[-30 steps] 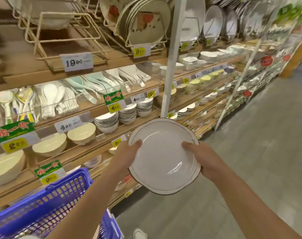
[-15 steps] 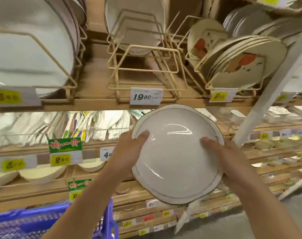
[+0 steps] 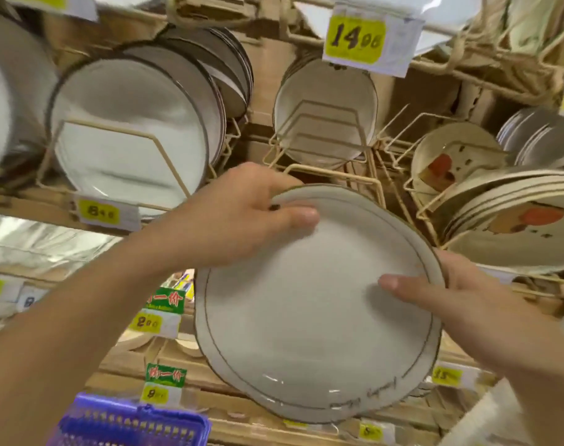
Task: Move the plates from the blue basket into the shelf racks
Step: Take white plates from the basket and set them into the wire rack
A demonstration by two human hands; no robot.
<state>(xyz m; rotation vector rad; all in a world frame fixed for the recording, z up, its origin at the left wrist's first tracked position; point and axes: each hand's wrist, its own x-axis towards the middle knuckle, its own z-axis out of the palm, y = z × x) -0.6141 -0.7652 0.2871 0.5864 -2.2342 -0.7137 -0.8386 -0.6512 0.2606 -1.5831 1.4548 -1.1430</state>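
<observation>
I hold a white plate [image 3: 309,304] with a thin dark rim line up in front of the shelf. My left hand [image 3: 242,214] grips its top left edge, thumb on the face. My right hand [image 3: 461,300] grips the right edge, thumb lying on the plate's face. Just behind the plate's top edge stands a cream wire rack [image 3: 325,149] with one matching white plate [image 3: 325,101] leaning at its back. A corner of the blue basket [image 3: 129,423] shows at the bottom left.
Large white plates [image 3: 129,130] fill the rack on the left. Plates with a red pattern [image 3: 525,220] lean in the rack on the right. A yellow price tag [image 3: 354,37] hangs from the shelf above. Lower shelves carry bowls and more price labels.
Both hands have raised the plate toward the wire rack and tilted its top edge forward. My left hand has shifted to the plate's top edge. The view has tilted upward.
</observation>
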